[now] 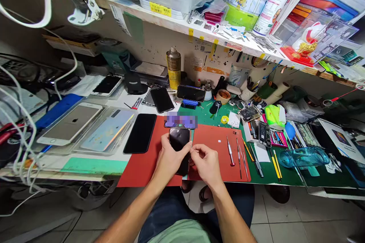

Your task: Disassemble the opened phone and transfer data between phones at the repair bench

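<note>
My left hand [168,157] is wrapped round a dark smartphone [179,136], thumb on its right edge and fingers on its left. The phone stands over the seam between two red mats [205,134]. At the phone's right edge my right hand [207,161] is closed in a pinch, close to the left thumb; whatever lies between its fingertips is too small to make out. Just beyond the phone lies a purple phone-shaped item [181,120], partly blurred. A black screen [140,133] rests left of my left hand. Right of my right hand lies a screwdriver [230,152].
Tweezers [245,157] and yellow-handled tools [276,165] lie to the right, near a blue bottle [303,157]. Several phones, including a white one [71,123], cover the left side. A spray can [173,68] stands at the back under a loaded shelf [171,19].
</note>
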The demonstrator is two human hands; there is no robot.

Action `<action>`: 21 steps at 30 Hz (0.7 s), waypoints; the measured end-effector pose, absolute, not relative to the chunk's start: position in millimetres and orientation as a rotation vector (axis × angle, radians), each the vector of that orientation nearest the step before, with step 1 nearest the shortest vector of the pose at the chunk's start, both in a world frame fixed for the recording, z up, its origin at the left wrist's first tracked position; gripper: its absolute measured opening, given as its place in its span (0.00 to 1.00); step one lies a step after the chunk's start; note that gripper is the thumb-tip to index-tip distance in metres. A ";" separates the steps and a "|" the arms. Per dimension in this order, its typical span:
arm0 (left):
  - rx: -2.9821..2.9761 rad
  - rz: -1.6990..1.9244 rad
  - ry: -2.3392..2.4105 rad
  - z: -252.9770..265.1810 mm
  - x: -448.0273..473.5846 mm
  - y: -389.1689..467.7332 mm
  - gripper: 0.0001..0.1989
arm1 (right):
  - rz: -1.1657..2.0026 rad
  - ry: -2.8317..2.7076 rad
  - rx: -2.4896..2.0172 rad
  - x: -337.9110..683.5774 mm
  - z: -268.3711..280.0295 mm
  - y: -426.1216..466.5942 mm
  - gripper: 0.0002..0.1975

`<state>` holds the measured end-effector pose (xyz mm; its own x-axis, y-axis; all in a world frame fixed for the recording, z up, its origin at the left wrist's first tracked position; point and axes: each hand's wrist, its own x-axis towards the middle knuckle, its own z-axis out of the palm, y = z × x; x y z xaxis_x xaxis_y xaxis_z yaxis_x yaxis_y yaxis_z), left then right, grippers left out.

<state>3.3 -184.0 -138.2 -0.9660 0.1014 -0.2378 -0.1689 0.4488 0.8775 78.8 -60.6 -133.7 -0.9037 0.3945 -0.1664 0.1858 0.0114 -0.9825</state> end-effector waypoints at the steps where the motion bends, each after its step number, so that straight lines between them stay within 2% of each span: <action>1: -0.054 1.512 2.445 -138.4 1.9 -185.2 0.37 | 2.088 -2.076 -0.605 79.6 -135.6 -59.1 0.17; 8: 0.005 1.321 2.525 -141.8 -8.6 -196.9 0.42 | 2.297 -1.828 -0.694 84.6 -150.4 -50.9 0.22; 11: 0.121 1.040 2.708 -143.4 -7.8 -198.3 0.45 | 2.238 -1.833 -0.790 87.7 -155.7 -44.7 0.22; 16: 0.343 0.507 2.904 -145.7 -2.3 -194.9 0.44 | 2.115 -1.872 -0.925 101.5 -156.9 -28.4 0.20; 21: 0.525 0.364 3.139 -145.0 1.3 -195.9 0.41 | 2.140 -1.917 -0.984 120.5 -147.1 -19.2 0.22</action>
